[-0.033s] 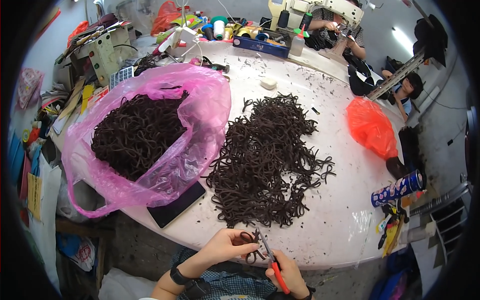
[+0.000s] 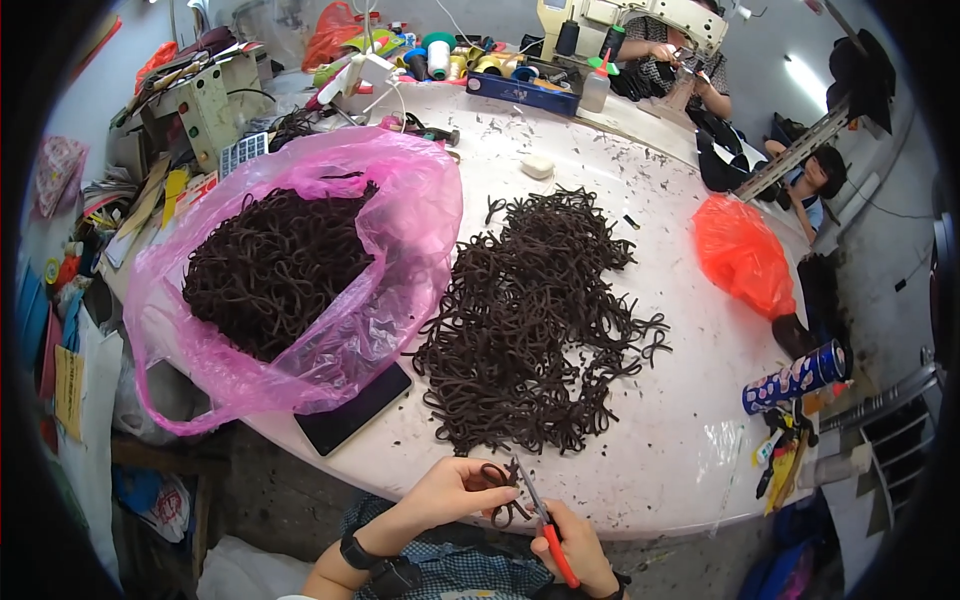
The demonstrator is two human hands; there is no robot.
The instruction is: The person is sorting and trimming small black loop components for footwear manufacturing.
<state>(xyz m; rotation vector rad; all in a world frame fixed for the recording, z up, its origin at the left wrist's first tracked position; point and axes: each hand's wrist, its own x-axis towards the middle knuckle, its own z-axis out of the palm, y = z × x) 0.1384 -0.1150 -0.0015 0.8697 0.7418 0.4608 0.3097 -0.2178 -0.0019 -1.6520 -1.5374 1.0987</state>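
My left hand (image 2: pixel 470 490) is closed in a pinch on a few dark brown cord loops (image 2: pixel 507 507), whose ends stick up past the fingertips. My right hand (image 2: pixel 582 552) grips red-handled scissors (image 2: pixel 540 505), their blades slanting up and left beside the cords. Whether the blades touch the cord I cannot tell. Just beyond both hands a wide heap of the same brown cord loops (image 2: pixel 520 320) covers the middle of the white table (image 2: pixel 680 430). To its left a pink plastic bag (image 2: pixel 410 240) lies spread, holding another mound of brown cord loops (image 2: pixel 280 270).
A dark phone (image 2: pixel 355 410) lies at the near table edge by the bag. Right of the heap are a red plastic bag (image 2: pixel 740 255) and a blue patterned cylinder (image 2: pixel 795 378). Thread spools (image 2: pixel 438 58) stand at the back, near a sewing machine (image 2: pixel 655 15) with another person's hands (image 2: pixel 665 52) at it.
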